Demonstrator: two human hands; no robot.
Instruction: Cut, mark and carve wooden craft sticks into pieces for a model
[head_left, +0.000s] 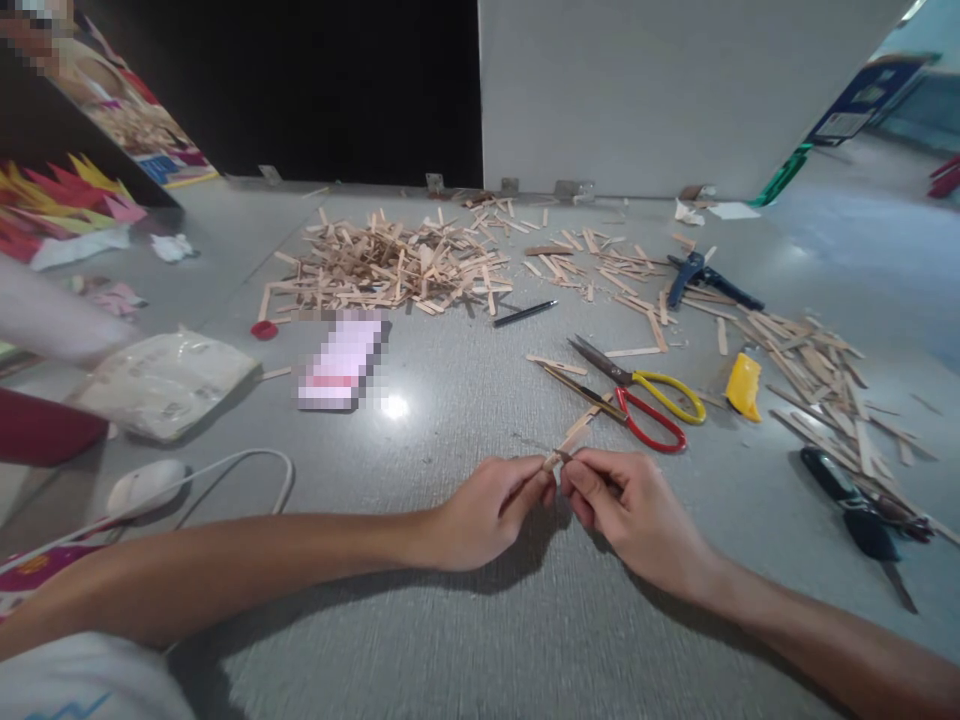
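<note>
Both hands meet low in the middle of the head view, above the grey tabletop (420, 630). My left hand (491, 510) is closed in a pinch on a small wooden stick piece (553, 461). My right hand (619, 500) pinches the same small piece from the other side, fingers closed. Fingertips cover most of it. Just beyond them lie loose wooden sticks (589, 420) and an open pair of scissors (619, 378) with one red and one yellow handle.
A heap of wooden sticks (390, 260) lies at the back, with more sticks (821, 360) at right. Around them are a pen (525, 313), a blue tool (694, 272), a yellow cutter (744, 385), keys (862, 520), a blurred pink object (341, 360), a plastic bag (176, 380) and a cabled white device (148, 488).
</note>
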